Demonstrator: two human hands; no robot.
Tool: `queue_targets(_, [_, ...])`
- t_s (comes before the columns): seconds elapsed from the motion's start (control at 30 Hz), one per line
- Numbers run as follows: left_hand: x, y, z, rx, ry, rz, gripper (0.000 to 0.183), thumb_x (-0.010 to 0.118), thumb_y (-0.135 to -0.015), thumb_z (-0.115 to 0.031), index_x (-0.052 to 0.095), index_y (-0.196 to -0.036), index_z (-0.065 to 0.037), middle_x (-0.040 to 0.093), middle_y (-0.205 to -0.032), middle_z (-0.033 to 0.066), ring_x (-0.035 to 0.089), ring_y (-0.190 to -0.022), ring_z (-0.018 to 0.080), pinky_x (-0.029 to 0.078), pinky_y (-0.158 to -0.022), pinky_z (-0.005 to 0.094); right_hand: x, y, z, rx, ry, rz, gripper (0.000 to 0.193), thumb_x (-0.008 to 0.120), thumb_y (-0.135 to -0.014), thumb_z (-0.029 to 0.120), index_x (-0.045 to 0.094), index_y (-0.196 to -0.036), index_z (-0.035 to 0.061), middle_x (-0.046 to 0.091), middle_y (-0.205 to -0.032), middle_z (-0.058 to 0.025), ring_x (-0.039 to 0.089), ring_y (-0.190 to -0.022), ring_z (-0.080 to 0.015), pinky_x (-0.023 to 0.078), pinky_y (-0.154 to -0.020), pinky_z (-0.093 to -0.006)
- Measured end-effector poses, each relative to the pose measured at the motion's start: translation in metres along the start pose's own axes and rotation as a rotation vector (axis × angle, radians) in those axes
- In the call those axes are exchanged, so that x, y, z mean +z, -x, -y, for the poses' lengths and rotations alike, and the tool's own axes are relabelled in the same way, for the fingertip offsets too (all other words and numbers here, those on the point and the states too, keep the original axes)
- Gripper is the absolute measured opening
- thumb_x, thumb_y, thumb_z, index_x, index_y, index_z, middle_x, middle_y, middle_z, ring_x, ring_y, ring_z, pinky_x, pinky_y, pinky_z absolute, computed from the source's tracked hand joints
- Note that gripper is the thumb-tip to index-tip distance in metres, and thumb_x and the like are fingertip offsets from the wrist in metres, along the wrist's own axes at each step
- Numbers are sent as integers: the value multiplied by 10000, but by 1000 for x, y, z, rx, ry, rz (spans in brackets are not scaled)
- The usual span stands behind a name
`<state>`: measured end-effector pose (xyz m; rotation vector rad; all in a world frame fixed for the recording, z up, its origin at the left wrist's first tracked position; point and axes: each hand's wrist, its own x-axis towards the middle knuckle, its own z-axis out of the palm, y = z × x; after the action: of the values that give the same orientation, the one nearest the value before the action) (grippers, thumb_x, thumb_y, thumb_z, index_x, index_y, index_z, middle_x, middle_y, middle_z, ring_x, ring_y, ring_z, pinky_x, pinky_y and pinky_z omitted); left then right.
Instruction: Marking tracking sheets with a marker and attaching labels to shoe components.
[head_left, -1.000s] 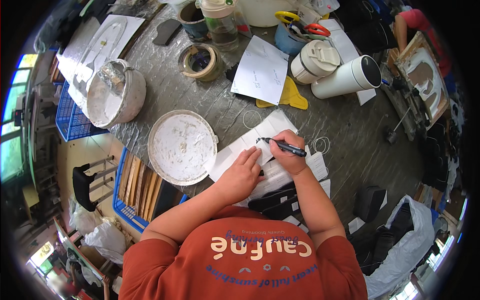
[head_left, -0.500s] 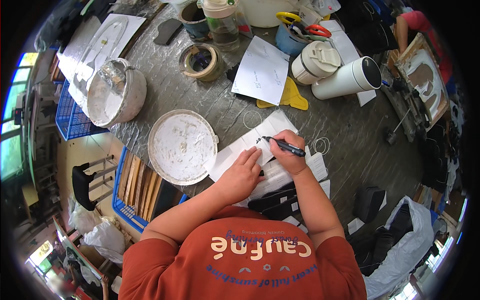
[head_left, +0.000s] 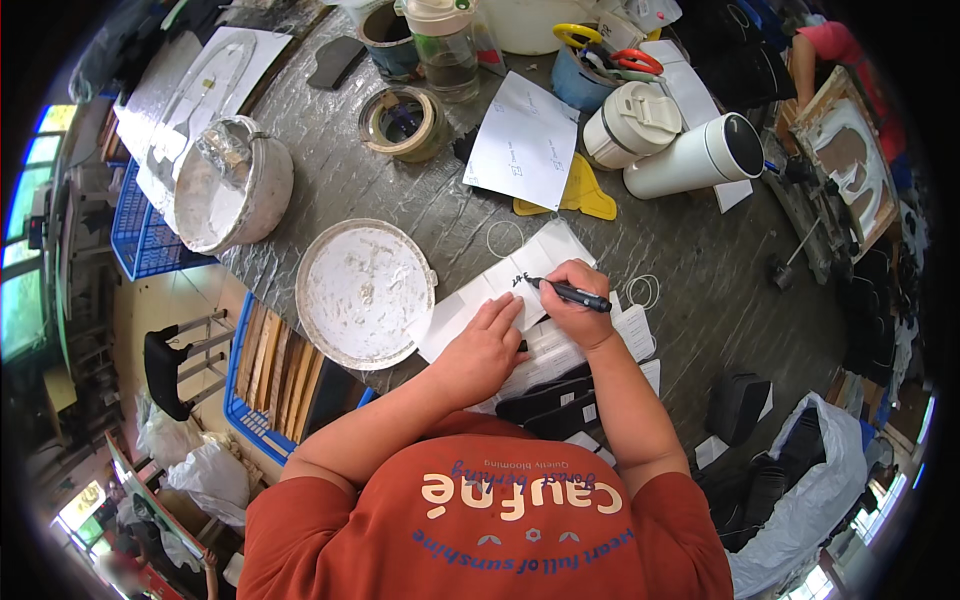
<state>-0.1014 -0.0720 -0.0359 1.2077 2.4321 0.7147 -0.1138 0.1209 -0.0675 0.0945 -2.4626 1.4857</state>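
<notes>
Black marker (head_left: pixel 588 297), where exactly do you see it?

In the right hand (head_left: pixel 567 318), with the fingers gripping its barrel and the tip slanting down to a white paper strip (head_left: pixel 545 248), right beside some dark handwritten marks (head_left: pixel 519 280)

And the left hand (head_left: pixel 485 345), how does it sit?

Its fingers are stretched out, lying flat on the strip just below the writing

What lies close around the two hands?

White tags (head_left: pixel 632 330) by the right wrist, a loop of white cord (head_left: pixel 643 290) just right of that hand, and black pieces (head_left: pixel 545 402) between the forearms; what those pieces are I cannot tell

Anything on the left side?

A round white lid (head_left: pixel 366 295), its surface smeared, near the strip's left end on the dark tabletop (head_left: pixel 720 290)

And farther from the person?

A printed sheet (head_left: pixel 522 140) lies partly over a yellow flat piece (head_left: pixel 592 192), with a white bottle (head_left: pixel 685 160) to their right, a lidded white cup (head_left: pixel 630 125) just beside the bottle, and a roll of tape (head_left: pixel 402 150) on the left of the sheet
</notes>
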Motion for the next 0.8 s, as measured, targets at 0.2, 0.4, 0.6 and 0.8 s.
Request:
queue_targets(0.2, [1, 0, -1, -6, 15, -19, 328, 651, -825, -202, 576, -932, 100, 454, -1324, 277, 398, -1267, 417, 356, -1057, 429, 1, 1, 0, 76, -27, -24, 140, 690, -686, 28, 552, -703, 42, 557, -608, -94, 565, -571, -262, 451, -529, -348])
queue_targets(0.4, [0, 1, 0, 3, 16, -15, 324, 648, -829, -205, 575, -925, 95, 452, -1323, 281, 390, -1275, 414, 346, -1063, 433, -7, 6, 0, 127, -127, 39, 122, 672, -697, 25, 552, -707, 37, 566, -625, -96, 566, -568, -267, 445, -515, -347])
queue_targets(0.6, [0, 0, 0, -1, 27, -14, 319, 637, -839, -212, 572, -918, 90, 451, -1321, 286, 387, -1282, 409, 323, -1078, 448, 2, 7, 11, 12, -62, 56, 134, 693, -693, 44, 562, -719, 54, 591, -660, -95, 577, -613, -275, 459, -570, -355])
queue_targets(0.8, [1, 1, 1, 3, 27, -19, 320, 635, -840, -216, 573, -921, 87, 455, -1314, 285, 384, -1289, 400, 314, -1085, 450, 7, 5, 9, -37, 28, 53, 144, 702, -678, 44, 575, -737, 76, 608, -660, -77, 582, -626, -279, 458, -623, -365])
